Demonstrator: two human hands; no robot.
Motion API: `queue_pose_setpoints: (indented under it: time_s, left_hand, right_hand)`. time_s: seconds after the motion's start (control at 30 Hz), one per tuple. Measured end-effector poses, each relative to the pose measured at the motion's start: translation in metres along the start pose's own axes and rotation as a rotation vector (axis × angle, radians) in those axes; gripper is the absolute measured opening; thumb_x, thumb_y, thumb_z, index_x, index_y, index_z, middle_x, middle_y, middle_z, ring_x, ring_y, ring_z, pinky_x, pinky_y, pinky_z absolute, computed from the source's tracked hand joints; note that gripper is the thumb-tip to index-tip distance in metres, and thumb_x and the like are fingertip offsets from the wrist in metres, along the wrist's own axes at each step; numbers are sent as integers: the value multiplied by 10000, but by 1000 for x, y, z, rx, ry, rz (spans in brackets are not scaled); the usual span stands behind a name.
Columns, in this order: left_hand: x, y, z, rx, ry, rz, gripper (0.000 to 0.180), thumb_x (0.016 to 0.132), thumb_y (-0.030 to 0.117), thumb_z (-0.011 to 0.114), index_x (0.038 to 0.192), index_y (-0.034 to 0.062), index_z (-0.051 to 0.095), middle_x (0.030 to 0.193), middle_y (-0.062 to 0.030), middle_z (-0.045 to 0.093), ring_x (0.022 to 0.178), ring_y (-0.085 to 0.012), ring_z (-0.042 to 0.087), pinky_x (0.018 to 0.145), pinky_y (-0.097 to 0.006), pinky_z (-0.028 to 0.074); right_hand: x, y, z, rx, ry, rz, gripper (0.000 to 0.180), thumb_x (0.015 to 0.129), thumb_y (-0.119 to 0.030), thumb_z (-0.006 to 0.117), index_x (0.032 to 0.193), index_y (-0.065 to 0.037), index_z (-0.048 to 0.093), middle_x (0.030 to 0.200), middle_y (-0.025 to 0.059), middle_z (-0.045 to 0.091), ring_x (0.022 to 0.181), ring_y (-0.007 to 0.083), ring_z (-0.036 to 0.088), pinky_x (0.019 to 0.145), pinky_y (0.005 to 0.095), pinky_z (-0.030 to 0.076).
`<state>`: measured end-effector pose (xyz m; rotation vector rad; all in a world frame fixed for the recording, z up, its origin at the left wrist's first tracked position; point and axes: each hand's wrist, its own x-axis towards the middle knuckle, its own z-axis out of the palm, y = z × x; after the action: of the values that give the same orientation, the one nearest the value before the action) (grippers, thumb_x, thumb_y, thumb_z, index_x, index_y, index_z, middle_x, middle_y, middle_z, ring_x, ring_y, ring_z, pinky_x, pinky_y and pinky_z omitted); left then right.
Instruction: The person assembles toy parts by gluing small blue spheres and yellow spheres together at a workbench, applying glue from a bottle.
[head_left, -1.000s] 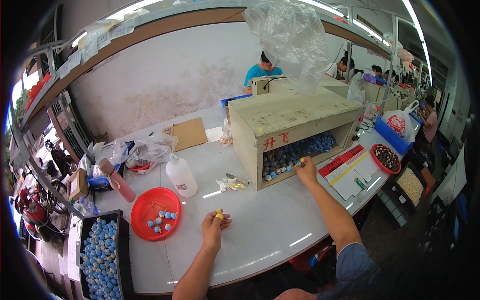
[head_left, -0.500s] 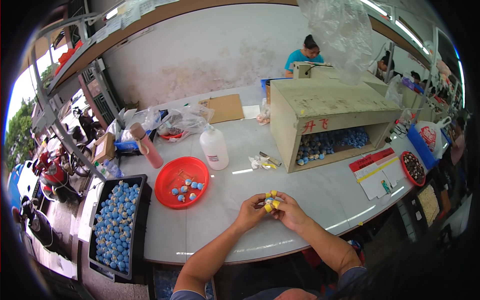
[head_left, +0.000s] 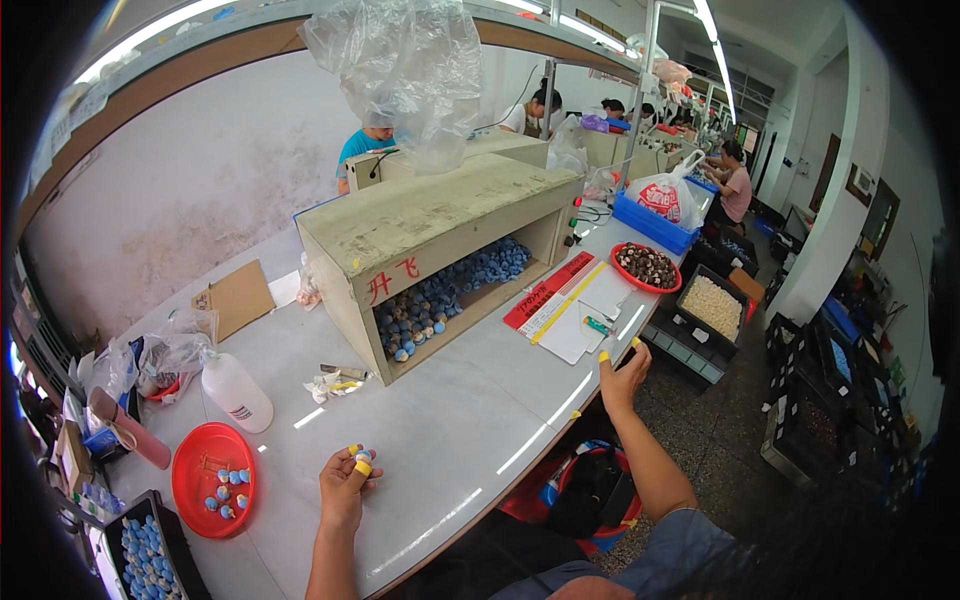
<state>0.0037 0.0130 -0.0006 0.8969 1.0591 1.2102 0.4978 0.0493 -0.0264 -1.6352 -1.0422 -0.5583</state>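
Observation:
Above the near table edge, my left hand (head_left: pixel 345 487) pinches a small blue-and-white ball-shaped piece (head_left: pixel 361 456) between yellow-covered fingertips. My right hand (head_left: pixel 624 380) is stretched out to the right past the table edge. Its yellow-tipped fingers are apart, with nothing between them. Nearest to it are a small green-and-white tube (head_left: pixel 598 326) on a red, yellow and white sheet (head_left: pixel 560 305), and a black crate of cream-coloured pieces (head_left: pixel 712 306). Left of my left hand, a red round tray (head_left: pixel 186 470) holds several similar blue pieces.
A beige open-fronted box (head_left: pixel 450 205) full of blue pieces stands mid-table. A white bottle (head_left: pixel 236 395) and a pink flask (head_left: pixel 130 430) are at the left, above a black crate (head_left: pixel 180 550) of blue balls. A red bowl (head_left: pixel 646 268) holds dark pieces. Co-workers sit beyond.
The view has swung to the right. My hands have parted: the right one has let go of the piece and reached out rightward, while the left still holds it.

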Motion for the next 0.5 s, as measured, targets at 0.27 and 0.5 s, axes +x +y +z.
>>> queue_pose_setpoints:
  time_s: [0.27, 0.5]
  left_hand:
    - [-10, 4, -9, -125, -5, -180, 326, 920, 62, 626, 1215, -28, 518, 1098, -142, 645, 881, -191, 675, 772, -248, 572]
    - [0, 7, 1, -49, -92, -232, 385, 912, 50, 628, 1260, -52, 500, 1182, -150, 630, 934, -188, 668, 802, -246, 562]
  right_hand:
    - [5, 37, 57, -101, -311, 65, 440, 788, -119, 708, 1167, 11, 525, 1306, 198, 500, 1312, 402, 371, 1102, 517, 266]
    - [-40, -146, 17, 705, -862, 106, 346, 909, -134, 651, 1180, 48, 536, 1065, 190, 661, 938, 276, 659, 820, 359, 506]
